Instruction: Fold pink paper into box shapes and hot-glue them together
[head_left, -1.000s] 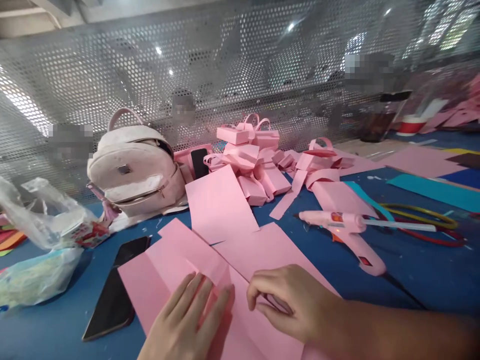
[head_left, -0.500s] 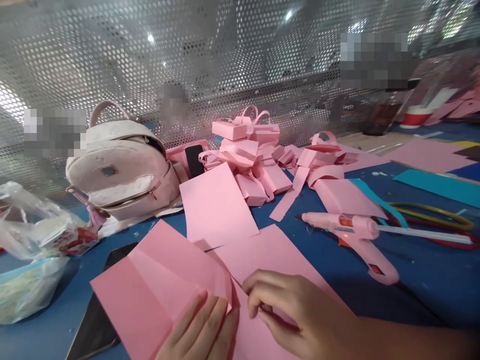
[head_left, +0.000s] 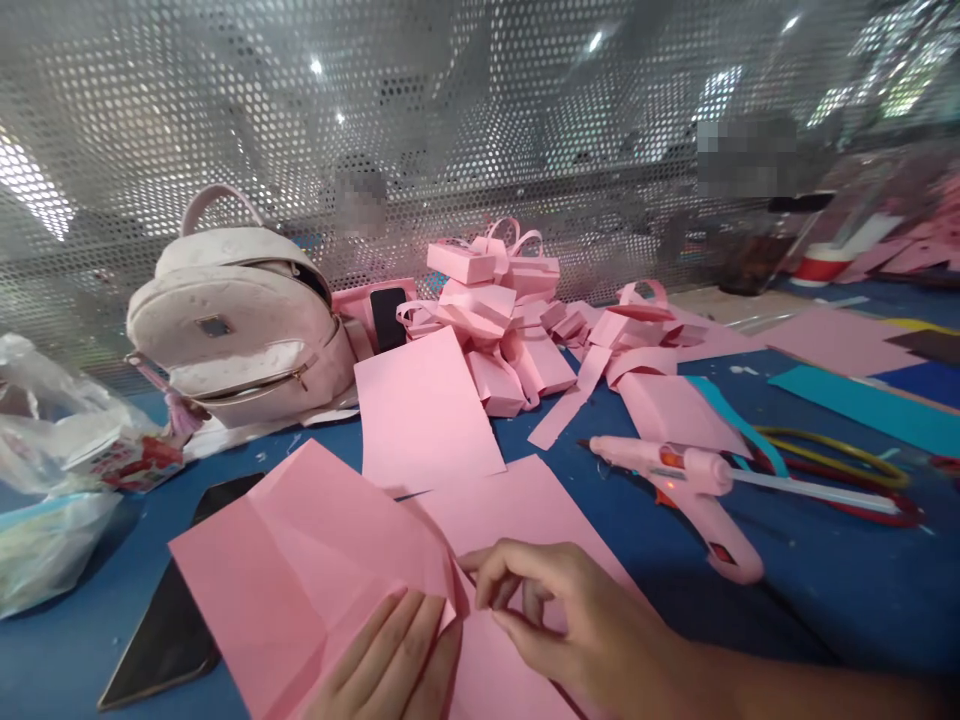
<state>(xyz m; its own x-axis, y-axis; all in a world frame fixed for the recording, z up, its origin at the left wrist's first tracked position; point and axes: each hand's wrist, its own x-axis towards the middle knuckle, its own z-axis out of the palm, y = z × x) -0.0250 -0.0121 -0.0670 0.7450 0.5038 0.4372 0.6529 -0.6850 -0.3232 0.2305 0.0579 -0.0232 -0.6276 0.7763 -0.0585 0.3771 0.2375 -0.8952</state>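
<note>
A creased pink paper sheet [head_left: 300, 540], partly folded, lies tilted in front of me. My left hand [head_left: 394, 650] grips its near right part, fingers together across the fold and thumb hidden. At the sheet's right edge, my right hand [head_left: 547, 600] has its fingers bent and apart from the thumb, with nothing visible between them. The index fingertip is close to the raised edge; whether it touches cannot be made out. Underneath both hands is another pink sheet [head_left: 517, 500]. A further pink sheet [head_left: 424, 410] lies beyond it.
A pink glue gun [head_left: 690, 490] with a glue stick lies on the right, its cord running forward. Folded pink paper bags [head_left: 495, 310] are piled at the back. A white backpack [head_left: 232, 330], a dark phone [head_left: 187, 600] and a plastic bag [head_left: 52, 540] are on the left.
My right hand has shifted slightly left toward the sheet's edge, its thumb and fingers a little further apart. My left hand stays on the folded sheet. The view has shifted slightly.
</note>
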